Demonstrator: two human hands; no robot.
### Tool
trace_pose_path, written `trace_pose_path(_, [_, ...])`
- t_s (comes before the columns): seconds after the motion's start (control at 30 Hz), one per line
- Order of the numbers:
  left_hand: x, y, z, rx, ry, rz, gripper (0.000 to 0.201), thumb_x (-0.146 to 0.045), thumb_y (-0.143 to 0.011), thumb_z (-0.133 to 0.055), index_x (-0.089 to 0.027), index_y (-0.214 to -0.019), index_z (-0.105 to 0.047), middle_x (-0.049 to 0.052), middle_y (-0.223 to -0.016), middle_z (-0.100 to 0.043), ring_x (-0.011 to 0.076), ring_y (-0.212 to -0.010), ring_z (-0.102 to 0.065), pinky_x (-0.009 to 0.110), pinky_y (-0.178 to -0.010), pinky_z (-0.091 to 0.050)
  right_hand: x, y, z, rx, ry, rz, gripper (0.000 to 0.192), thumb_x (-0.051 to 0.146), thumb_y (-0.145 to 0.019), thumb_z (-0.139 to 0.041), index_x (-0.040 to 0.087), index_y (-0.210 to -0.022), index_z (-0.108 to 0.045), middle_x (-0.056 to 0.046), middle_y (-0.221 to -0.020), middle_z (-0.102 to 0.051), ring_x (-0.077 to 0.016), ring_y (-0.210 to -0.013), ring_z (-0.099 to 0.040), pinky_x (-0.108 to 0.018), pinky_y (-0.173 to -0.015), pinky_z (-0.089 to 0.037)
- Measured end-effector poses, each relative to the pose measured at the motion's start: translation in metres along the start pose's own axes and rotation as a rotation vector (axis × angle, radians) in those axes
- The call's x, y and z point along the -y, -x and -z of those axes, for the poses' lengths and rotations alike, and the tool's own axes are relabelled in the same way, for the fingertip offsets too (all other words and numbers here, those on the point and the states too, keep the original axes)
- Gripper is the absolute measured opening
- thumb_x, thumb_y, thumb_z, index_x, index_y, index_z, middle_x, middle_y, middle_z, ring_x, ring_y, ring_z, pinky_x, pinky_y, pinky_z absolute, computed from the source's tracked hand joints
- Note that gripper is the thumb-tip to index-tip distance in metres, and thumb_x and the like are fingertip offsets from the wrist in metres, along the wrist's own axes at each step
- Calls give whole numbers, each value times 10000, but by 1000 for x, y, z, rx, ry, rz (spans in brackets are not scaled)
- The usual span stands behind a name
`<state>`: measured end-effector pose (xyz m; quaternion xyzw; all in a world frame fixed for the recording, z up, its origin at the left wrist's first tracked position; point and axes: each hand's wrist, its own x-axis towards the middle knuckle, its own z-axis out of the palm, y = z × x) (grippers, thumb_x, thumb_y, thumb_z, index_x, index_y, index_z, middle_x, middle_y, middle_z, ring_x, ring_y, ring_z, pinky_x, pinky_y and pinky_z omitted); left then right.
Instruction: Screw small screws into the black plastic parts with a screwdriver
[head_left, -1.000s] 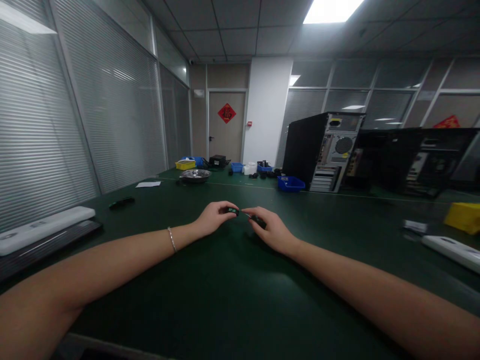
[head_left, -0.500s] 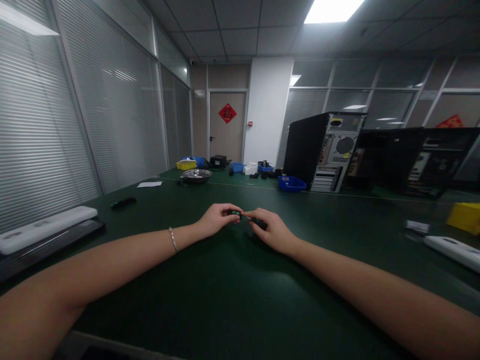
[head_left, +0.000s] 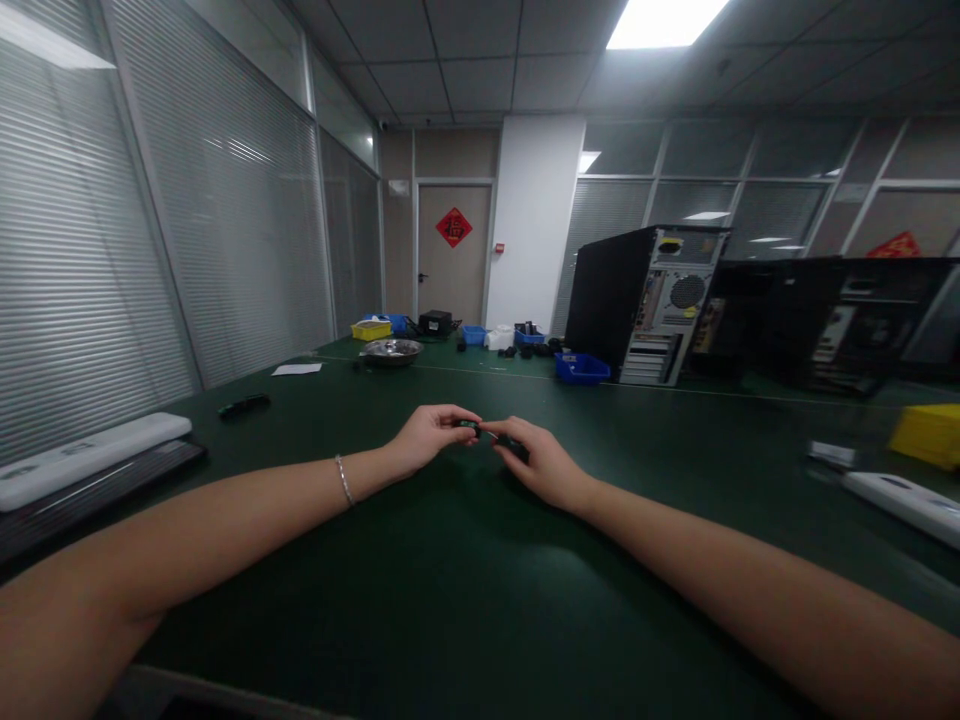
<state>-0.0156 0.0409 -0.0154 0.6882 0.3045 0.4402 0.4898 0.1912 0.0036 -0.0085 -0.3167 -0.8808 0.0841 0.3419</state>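
Observation:
Over the middle of the green table point(head_left: 480, 590), my left hand point(head_left: 421, 440) pinches a small black piece with a green part point(head_left: 469, 426) between thumb and fingers. Its exact kind is too small to make out. My right hand point(head_left: 553, 470) is closed round the dark handle of a screwdriver point(head_left: 513, 444). The tool's thin metal shaft points left and meets the small piece at its right end. Fingers partly cover both things. A forefinger of the right hand reaches along the shaft close to the left fingertips.
A black computer tower point(head_left: 637, 305) stands at the right back beside a blue bin point(head_left: 582, 368). Further left is a metal bowl point(head_left: 391, 352). A dark green-and-black object point(head_left: 244, 405) and a white power strip point(head_left: 97, 460) lie on the left. Another white strip point(head_left: 907, 505) lies right.
Both hands keep their hold on the small piece and the screwdriver, with only a very slight shift. The whole view has moved slightly.

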Motion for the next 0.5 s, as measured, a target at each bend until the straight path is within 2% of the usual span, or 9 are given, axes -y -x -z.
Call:
trace_pose_path(0.33, [-5, 3, -1, 27, -4, 17, 282, -165, -679, -709, -112, -953, -674, 80, -866, -689, 158, -746, -625, 330, -768, -483, -1, 1, 1, 11, -31, 29, 387, 119, -854, -488, 229, -1223, -531, -63, -1001, -607, -171, -904, -566, -298, -811, -441])
trace_pose_path(0.5, [-8, 3, -3, 9, 76, 40, 249, -137, -706, -678, -132, -954, -675, 84, -919, -683, 142, -740, -623, 306, -758, -484, 3, 3, 2, -14, -39, 36, 399, 113, -859, -483, 237, -1236, -519, -54, -994, -606, -173, -918, -563, -292, -824, -433])
